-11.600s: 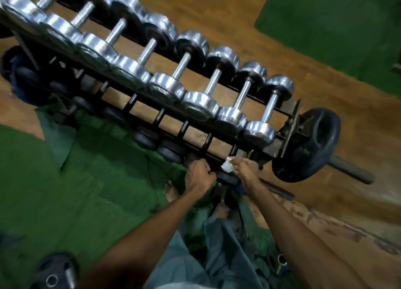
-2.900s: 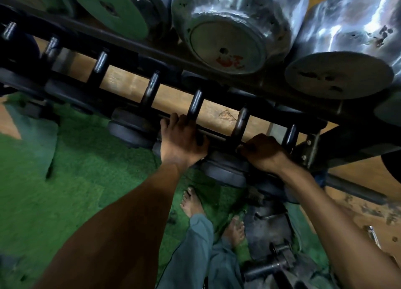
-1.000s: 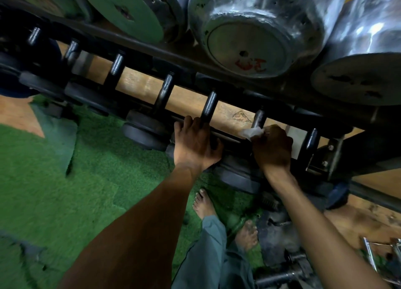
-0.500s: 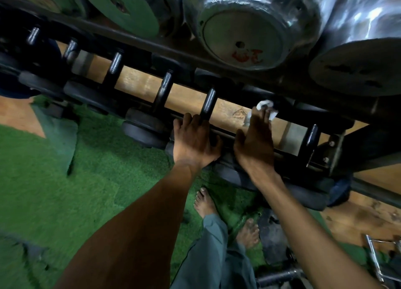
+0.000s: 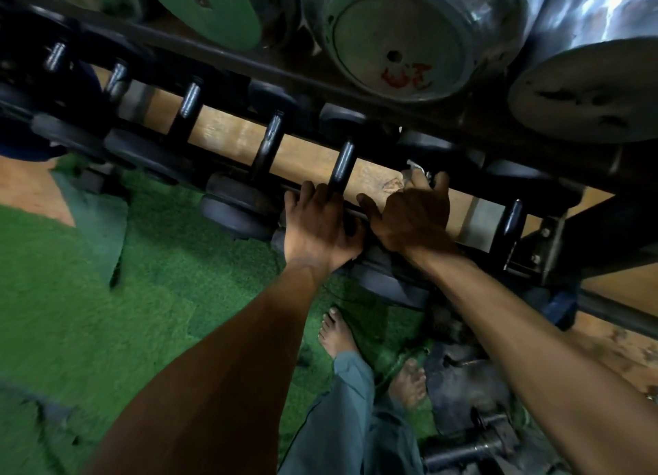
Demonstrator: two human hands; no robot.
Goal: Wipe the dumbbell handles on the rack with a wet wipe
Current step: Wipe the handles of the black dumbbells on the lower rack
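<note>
The lower tier of the black rack carries a row of dark dumbbells with black handles. My left hand grips the rack's front rail at the near end of one black handle. My right hand lies along the neighbouring handle, which it hides, and its fingers hold a white wet wipe against that handle's far end. Only a small crumpled part of the wipe shows past the fingertips.
Large chrome dumbbell heads hang close overhead on the upper tier. Green turf covers the floor on the left, wooden floor lies on the right. My bare feet stand below the rack, beside a dark bar and plates.
My right hand has slid the wipe along the handle from its near end toward its far end. My left hand has kept its grip on the rail.
</note>
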